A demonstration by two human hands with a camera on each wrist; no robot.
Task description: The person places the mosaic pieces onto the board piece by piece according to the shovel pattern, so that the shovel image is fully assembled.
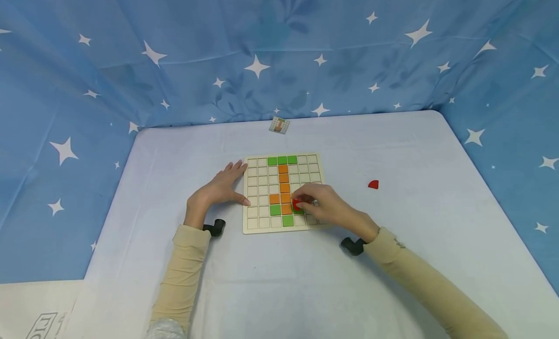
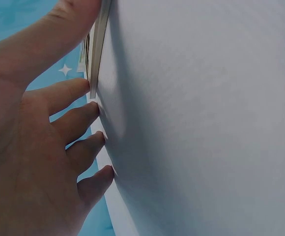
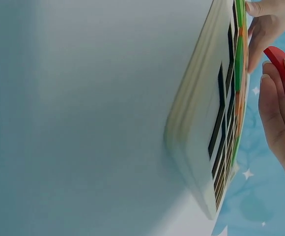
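Observation:
A wooden grid board (image 1: 264, 227) lies on the table, with green tiles (image 1: 282, 160) in its top row and orange tiles (image 1: 285, 188) running down a middle column. My right hand (image 1: 320, 203) is over the board's lower right part and pinches a small red piece (image 3: 278, 61) between thumb and fingers. In the right wrist view one side of that piece is rounded. The red piece overlaps a green tile (image 1: 299, 211) in the head view. At the board's left edge, my left hand (image 1: 220, 187) spreads its fingers, thumb (image 2: 59, 37) against the edge.
A red quarter-circle piece (image 1: 373, 184) lies on the white table right of the board. Behind the board is a small card (image 1: 279, 125) with a grid pattern. Blue star-patterned cloth (image 1: 188, 62) hangs around the table's back and sides. Printed paper (image 1: 39, 310) lies at lower left.

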